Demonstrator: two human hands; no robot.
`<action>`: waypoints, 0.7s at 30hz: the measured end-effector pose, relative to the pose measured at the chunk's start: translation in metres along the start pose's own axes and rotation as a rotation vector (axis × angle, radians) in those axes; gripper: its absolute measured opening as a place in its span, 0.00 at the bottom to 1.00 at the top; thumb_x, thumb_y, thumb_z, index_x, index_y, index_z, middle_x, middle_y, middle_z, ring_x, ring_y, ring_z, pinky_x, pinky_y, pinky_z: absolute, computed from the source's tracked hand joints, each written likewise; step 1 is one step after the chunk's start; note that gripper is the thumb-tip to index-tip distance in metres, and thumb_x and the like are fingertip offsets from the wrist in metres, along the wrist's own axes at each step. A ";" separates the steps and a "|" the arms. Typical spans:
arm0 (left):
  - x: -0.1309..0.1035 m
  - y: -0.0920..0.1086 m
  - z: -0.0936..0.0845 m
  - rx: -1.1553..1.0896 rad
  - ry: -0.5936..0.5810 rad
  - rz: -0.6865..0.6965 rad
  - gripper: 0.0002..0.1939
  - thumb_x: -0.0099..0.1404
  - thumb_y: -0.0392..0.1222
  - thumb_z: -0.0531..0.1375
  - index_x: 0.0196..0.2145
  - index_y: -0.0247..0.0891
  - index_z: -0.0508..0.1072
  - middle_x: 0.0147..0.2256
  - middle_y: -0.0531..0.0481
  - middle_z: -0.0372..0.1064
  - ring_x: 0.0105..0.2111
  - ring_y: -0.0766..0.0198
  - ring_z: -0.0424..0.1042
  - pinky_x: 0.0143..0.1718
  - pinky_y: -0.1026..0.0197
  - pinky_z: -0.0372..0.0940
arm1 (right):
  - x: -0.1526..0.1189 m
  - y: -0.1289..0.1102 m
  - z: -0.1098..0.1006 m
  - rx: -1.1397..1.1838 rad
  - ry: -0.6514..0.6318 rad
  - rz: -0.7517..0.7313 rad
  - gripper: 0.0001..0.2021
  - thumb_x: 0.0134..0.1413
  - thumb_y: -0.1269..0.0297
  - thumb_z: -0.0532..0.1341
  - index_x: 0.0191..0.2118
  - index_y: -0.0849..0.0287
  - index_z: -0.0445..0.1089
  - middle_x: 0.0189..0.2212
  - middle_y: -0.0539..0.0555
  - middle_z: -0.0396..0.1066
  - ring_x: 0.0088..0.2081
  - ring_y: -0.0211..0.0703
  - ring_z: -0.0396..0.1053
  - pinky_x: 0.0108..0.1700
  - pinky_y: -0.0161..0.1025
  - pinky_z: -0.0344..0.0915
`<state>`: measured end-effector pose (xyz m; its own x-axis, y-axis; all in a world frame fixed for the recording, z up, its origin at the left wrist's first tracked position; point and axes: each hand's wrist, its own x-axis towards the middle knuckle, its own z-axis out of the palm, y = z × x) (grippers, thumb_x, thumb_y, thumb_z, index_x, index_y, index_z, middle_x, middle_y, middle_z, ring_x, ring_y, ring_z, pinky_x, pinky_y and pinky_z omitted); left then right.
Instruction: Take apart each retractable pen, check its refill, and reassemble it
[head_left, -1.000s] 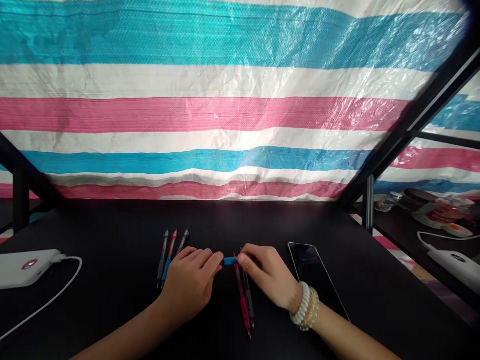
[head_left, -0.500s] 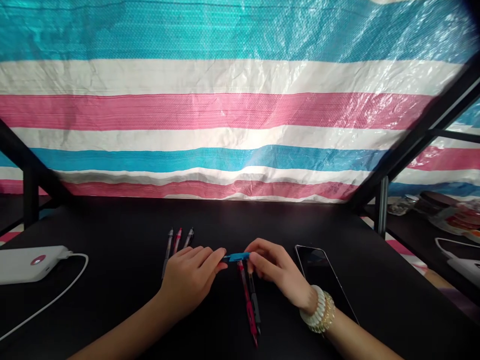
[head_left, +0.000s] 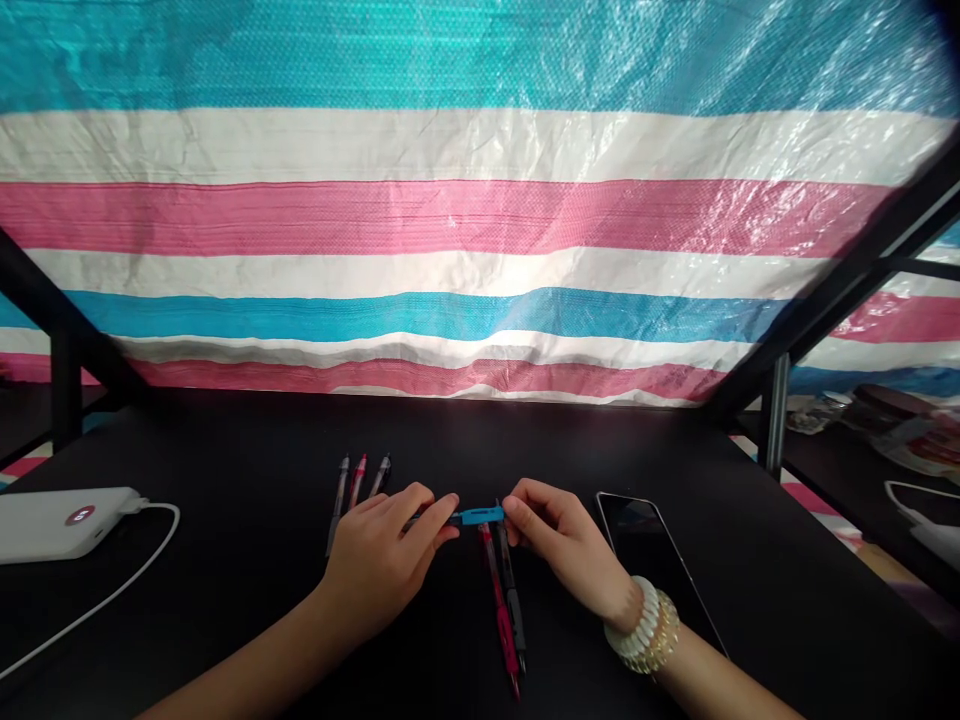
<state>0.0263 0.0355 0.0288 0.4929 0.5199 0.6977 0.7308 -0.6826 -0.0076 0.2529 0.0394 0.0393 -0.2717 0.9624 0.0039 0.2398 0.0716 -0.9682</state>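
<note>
A blue pen point(head_left: 480, 516) lies crosswise between my two hands. My left hand point(head_left: 382, 545) is closed around its dark barrel, which is partly hidden by the fingers. At its other end, the thumb and index finger of my right hand point(head_left: 551, 530) pinch the tip of the blue part. Under and just in front of it, a red pen point(head_left: 502, 620) and a black pen point(head_left: 512, 590) rest side by side on the black table point(head_left: 247, 450). Beyond my left hand lie more pens, a red one point(head_left: 358, 478) between two dark ones, their lower ends covered by the hand.
A phone point(head_left: 652, 550) lies beside my right forearm. At the left, a white power bank point(head_left: 60, 525) has a white cable point(head_left: 127, 590) plugged in. Black frame bars point(head_left: 817, 320) flank the table, with a striped plastic sheet point(head_left: 450, 215) behind.
My right hand's fingers have drawn closer together at the pen's end, and more of the blue part shows. The view has shifted slightly; the pens on the table lie as before.
</note>
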 end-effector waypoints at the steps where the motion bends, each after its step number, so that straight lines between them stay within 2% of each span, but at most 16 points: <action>1: 0.000 0.000 0.000 0.007 0.001 -0.010 0.11 0.69 0.40 0.58 0.47 0.37 0.76 0.33 0.49 0.73 0.25 0.66 0.71 0.28 0.63 0.62 | 0.000 -0.001 0.000 -0.005 0.011 -0.011 0.20 0.60 0.47 0.60 0.28 0.59 0.66 0.24 0.48 0.65 0.26 0.36 0.59 0.28 0.34 0.56; 5: 0.000 -0.001 0.000 0.014 0.011 -0.023 0.11 0.69 0.40 0.58 0.48 0.37 0.75 0.34 0.48 0.73 0.26 0.66 0.71 0.28 0.63 0.62 | -0.001 -0.004 -0.001 0.023 0.019 -0.030 0.18 0.57 0.47 0.63 0.34 0.59 0.68 0.27 0.49 0.67 0.28 0.38 0.62 0.30 0.34 0.59; 8: 0.000 -0.001 0.001 -0.023 0.016 -0.019 0.12 0.70 0.39 0.58 0.49 0.37 0.74 0.34 0.49 0.73 0.26 0.66 0.72 0.28 0.64 0.63 | -0.001 -0.005 -0.002 0.004 0.001 0.002 0.22 0.60 0.44 0.58 0.28 0.60 0.67 0.24 0.49 0.66 0.25 0.35 0.59 0.27 0.34 0.56; 11: 0.000 -0.003 0.001 -0.114 -0.003 -0.040 0.13 0.69 0.42 0.58 0.50 0.38 0.73 0.31 0.51 0.74 0.26 0.66 0.72 0.28 0.65 0.63 | 0.000 -0.005 -0.003 0.026 0.013 0.024 0.21 0.58 0.45 0.61 0.27 0.59 0.65 0.23 0.48 0.65 0.23 0.34 0.57 0.26 0.34 0.55; 15: 0.000 -0.006 0.000 -0.243 0.021 -0.095 0.11 0.67 0.47 0.61 0.43 0.39 0.73 0.28 0.53 0.74 0.25 0.67 0.73 0.29 0.65 0.65 | 0.001 -0.007 -0.003 0.142 0.013 0.035 0.19 0.52 0.47 0.66 0.35 0.59 0.67 0.25 0.48 0.65 0.25 0.35 0.59 0.25 0.33 0.58; 18: 0.002 -0.007 -0.002 -0.335 0.037 -0.157 0.11 0.65 0.49 0.63 0.37 0.39 0.73 0.28 0.54 0.75 0.25 0.68 0.73 0.29 0.67 0.66 | 0.001 -0.006 -0.002 0.224 -0.062 0.071 0.21 0.56 0.43 0.62 0.32 0.60 0.67 0.24 0.49 0.66 0.23 0.34 0.60 0.24 0.33 0.58; 21: 0.007 -0.007 -0.005 -0.442 -0.020 -0.263 0.10 0.61 0.48 0.66 0.34 0.40 0.73 0.27 0.56 0.75 0.24 0.69 0.73 0.28 0.68 0.66 | 0.002 -0.002 0.000 0.240 -0.088 0.093 0.23 0.56 0.42 0.61 0.28 0.60 0.66 0.22 0.48 0.65 0.21 0.32 0.59 0.23 0.32 0.56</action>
<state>0.0219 0.0413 0.0370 0.3310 0.7100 0.6215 0.5637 -0.6770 0.4732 0.2518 0.0409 0.0412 -0.3411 0.9347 -0.0999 0.0431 -0.0906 -0.9950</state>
